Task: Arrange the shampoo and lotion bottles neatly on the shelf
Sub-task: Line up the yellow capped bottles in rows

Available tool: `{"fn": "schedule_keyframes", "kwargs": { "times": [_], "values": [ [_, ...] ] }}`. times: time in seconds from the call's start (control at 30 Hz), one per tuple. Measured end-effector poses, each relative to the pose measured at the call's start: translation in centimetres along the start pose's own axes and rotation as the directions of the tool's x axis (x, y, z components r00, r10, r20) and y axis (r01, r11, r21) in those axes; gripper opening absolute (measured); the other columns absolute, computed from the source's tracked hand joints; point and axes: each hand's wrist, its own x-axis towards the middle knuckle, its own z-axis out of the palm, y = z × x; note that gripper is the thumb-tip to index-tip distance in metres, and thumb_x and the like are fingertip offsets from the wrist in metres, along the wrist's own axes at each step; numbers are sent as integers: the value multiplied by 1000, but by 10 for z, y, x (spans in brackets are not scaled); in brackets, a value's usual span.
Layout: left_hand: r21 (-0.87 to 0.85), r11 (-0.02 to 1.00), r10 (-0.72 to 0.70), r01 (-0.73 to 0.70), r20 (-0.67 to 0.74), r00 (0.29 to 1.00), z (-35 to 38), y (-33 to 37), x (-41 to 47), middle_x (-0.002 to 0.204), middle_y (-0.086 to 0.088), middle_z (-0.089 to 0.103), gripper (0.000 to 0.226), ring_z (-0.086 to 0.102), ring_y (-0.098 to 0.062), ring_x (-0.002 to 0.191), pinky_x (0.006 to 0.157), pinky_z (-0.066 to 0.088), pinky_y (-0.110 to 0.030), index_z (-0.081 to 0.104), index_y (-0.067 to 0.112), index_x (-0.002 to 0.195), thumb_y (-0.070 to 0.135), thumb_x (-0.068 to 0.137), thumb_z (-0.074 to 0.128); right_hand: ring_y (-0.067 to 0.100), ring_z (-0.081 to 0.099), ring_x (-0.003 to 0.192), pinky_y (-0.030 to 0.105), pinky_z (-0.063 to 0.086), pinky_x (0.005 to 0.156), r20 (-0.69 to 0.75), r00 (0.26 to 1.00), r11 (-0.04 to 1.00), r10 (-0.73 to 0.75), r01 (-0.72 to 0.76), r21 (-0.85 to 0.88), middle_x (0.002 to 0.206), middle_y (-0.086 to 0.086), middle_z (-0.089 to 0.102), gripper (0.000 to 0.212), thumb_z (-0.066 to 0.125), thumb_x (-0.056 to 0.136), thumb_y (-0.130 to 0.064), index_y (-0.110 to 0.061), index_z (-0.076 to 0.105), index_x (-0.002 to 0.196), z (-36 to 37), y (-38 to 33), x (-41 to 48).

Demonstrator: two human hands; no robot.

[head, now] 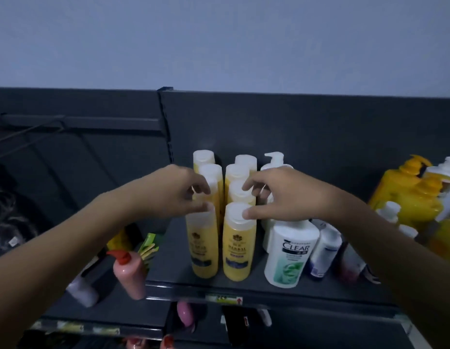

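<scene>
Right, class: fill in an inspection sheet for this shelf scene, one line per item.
Surface: dark shelf, bottles standing on it.
Job's things: yellow bottles in two rows; white CLEAR bottle beside them.
Clutter: pink pump bottle on the lower left; large yellow jugs at right.
Hands: left hand and right hand touch white caps, fingers curled.
Cables: nothing seen.
Surroundings: pale wall above.

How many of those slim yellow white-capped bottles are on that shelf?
8 visible: four in the left row, four in the right row. The hands may hide others.
</scene>
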Motion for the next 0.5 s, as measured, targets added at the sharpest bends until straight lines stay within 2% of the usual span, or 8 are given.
{"fn": "schedule_keyframes", "kwargs": {
  "times": [0.07,0.17,0.23,0.33,0.5],
  "values": [
    [15,1000,26,-27,67,997,12,-1,1,124,14,63,51,58,-4,107,94,53,-32,62,35,134,57,88,68,6,63,98,32,56,88,60,998,999,32,-30,-29,110,-13,63,65,80,76,-57,-29,60,131,11,-4,4],
    [42,998,40,-45,94,995,25,-3,6,129,13,60,58,56,-12,119,98,51,-37,58,38,137,55,83,75,10,62,95,35,56,83,80,995,996,63,-58,-72,105,-9,65,70,82,71,-58,-29,57,130,32,-4,11],
    [46,998,49,-53,84,995,29,-5,7,129,11,60,59,57,-15,120,98,51,-40,59,38,136,53,82,77,13,62,94,38,56,82,55,995,995,80,-77,-66,102,-8,66,67,81,68,-60,-31,58,124,46,-3,14],
    [26,998,56,-58,67,996,33,-9,7,129,9,63,59,57,-17,121,98,52,-41,59,38,137,49,82,79,14,61,96,36,54,82,4,996,996,88,-88,-25,104,-7,66,62,85,69,-55,-31,60,121,57,-2,17],
    [-25,999,49,-48,43,998,35,-16,7,129,8,65,63,58,-17,121,97,53,-42,60,42,139,51,80,80,13,62,95,34,54,81,26,995,996,94,-94,-6,100,-10,67,58,88,66,-49,-34,65,117,54,2,20]
  ]
}}
